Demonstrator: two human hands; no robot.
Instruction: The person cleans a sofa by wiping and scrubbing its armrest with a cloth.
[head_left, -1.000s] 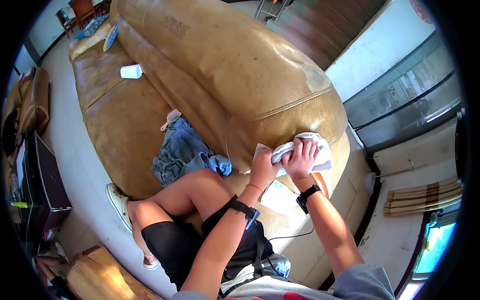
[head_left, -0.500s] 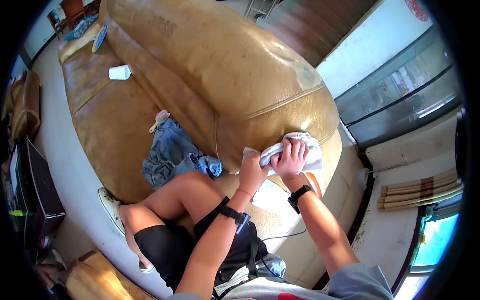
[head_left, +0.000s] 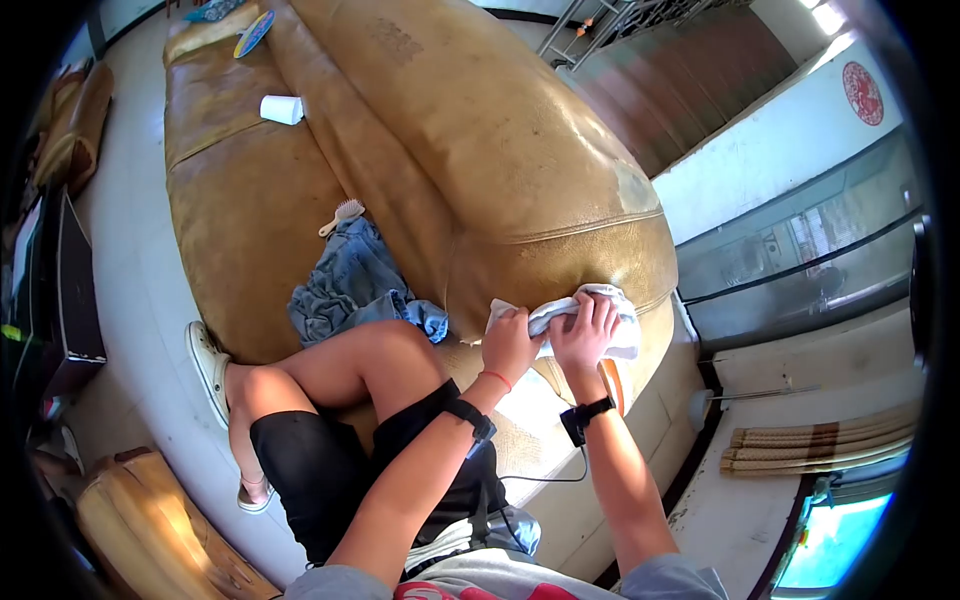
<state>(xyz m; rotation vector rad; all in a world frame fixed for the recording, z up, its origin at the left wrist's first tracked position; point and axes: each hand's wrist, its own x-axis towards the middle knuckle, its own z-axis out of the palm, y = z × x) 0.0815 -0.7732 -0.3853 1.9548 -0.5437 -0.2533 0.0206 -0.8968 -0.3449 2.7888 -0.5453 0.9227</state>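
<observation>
A white-and-grey cloth (head_left: 624,340) lies bunched against the end of the brown leather sofa (head_left: 560,262). My left hand (head_left: 510,343) is closed around the cloth's left end. Pressing on its right part, my right hand (head_left: 585,335) has its fingers curled over the fabric; the palm side is hidden. Just under my right wrist an orange-brown object (head_left: 612,385) shows in part, its kind unclear. Crumpled blue denim (head_left: 350,285) rests on the seat left of my hands, with a hairbrush (head_left: 345,214) at its upper edge.
A white cup (head_left: 281,109) lies on its side on the seat, and a colourful oval fan-like object (head_left: 254,34) leans farther back. A black cable (head_left: 545,479) runs near my right wrist. To the left stands a dark cabinet (head_left: 75,290); a curtain (head_left: 820,447) hangs at the right.
The camera view has shifted and turned slightly. Both hands stay on the cloth at the sofa's end, and my right hand's fingers look a little more spread.
</observation>
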